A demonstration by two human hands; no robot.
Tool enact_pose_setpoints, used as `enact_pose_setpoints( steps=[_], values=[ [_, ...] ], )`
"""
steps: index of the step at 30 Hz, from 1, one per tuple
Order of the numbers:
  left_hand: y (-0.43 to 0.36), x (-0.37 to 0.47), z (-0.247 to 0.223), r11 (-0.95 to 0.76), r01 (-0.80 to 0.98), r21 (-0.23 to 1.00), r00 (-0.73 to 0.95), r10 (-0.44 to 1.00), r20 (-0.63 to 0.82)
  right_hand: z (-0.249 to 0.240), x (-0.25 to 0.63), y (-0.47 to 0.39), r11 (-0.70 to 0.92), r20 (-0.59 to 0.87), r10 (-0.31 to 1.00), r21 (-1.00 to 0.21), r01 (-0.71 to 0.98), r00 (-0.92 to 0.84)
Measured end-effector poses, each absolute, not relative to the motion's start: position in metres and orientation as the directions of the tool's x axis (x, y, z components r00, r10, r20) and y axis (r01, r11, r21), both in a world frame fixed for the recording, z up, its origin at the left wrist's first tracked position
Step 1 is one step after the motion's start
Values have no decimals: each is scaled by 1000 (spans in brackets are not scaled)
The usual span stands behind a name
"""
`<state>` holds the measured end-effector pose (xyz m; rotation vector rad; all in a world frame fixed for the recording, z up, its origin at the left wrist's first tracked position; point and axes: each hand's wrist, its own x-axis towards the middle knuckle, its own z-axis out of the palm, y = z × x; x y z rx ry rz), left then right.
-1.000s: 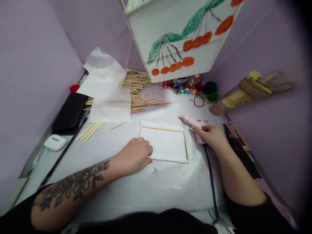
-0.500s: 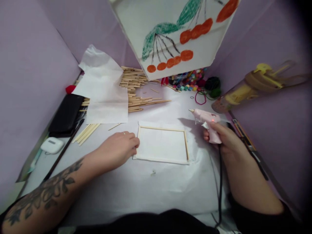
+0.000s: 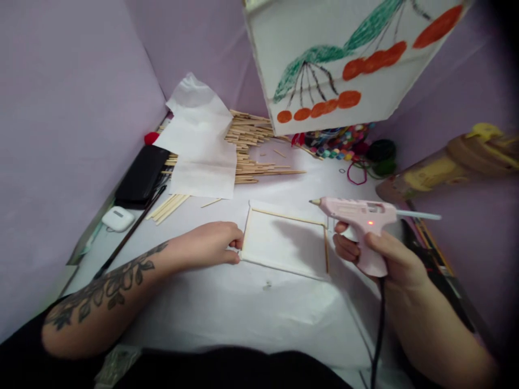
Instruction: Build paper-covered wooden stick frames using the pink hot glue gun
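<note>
A white sheet of paper [image 3: 284, 243] lies flat in front of me, with thin wooden sticks [image 3: 292, 216] along its edges as a rectangular frame. The lower edge is wrapped in white. My left hand [image 3: 221, 243] is closed at the frame's left side, thumb and fingers pinching the edge near the lower left corner. In my right hand [image 3: 377, 254] is a pale pink hot glue gun [image 3: 360, 210], its red light lit and its nozzle pointing left above the frame's upper right part. A glue stick [image 3: 417, 215] sticks out of its back.
Many wooden sticks [image 3: 253, 146] lie at the back, partly under a creased white paper [image 3: 205, 162]. A black case [image 3: 141, 175] and white earbud case [image 3: 118, 219] are at left. A cherry drawing [image 3: 336, 70] hangs above; a tumbler [image 3: 438, 167] stands right. The gun's black cord [image 3: 378, 329] trails toward me.
The glue gun has come nearer to me and turned more side-on, showing its glue stick. My left hand stays at the frame's left edge. The whole view has shifted, moving the scene rightward.
</note>
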<state>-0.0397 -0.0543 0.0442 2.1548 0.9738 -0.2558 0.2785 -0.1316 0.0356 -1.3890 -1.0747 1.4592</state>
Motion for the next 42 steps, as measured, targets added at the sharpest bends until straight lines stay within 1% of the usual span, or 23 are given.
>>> enact_pose_setpoints(
  steps=[2, 4, 7, 9, 12, 15, 18, 23, 28, 31, 34, 36, 42],
  values=[
    [-64, -41, 42, -393, 728, 561, 661, 619, -424, 44, 266, -129, -309, -313, 943, -950, 52, -117],
    [-79, -41, 39, -366, 761, 535, 602, 706, -373, 49, 251, -125, -335, -348, 921, -937, 99, -176],
    [-102, -37, 29, -329, 809, 486, 487, 839, -242, 45, 228, -118, -353, -391, 883, -918, 181, -260],
    [-113, -36, 22, -300, 821, 485, 426, 888, -172, 38, 219, -115, -351, -407, 861, -910, 222, -307],
    [-120, -36, 12, -263, 815, 517, 369, 922, -113, 26, 217, -113, -367, -432, 840, -898, 242, -329],
    [-121, -39, 7, -265, 783, 563, 366, 928, -71, 19, 224, -115, -394, -479, 818, -870, 296, -320],
    [-121, -42, 5, -317, 749, 582, 393, 920, -5, 15, 228, -118, -410, -523, 775, -843, 347, -355],
    [-124, -44, 2, -422, 720, 551, 428, 895, 126, 14, 219, -115, -359, -515, 732, -848, 390, -447],
    [-125, -44, -3, -504, 703, 502, 459, 860, 221, 18, 211, -112, -347, -562, 685, -811, 471, -463],
    [-126, -44, -4, -540, 704, 462, 469, 842, 269, 19, 211, -111, -320, -538, 685, -828, 460, -492],
    [-127, -44, -4, -568, 711, 416, 483, 823, 298, 18, 211, -110, -295, -509, 677, -849, 438, -531],
    [-128, -44, -5, -581, 713, 394, 494, 814, 306, 18, 212, -110, -303, -523, 656, -843, 445, -544],
    [-130, -46, -8, -598, 713, 366, 515, 801, 304, 17, 212, -109, -295, -523, 644, -843, 450, -558]
  ],
)
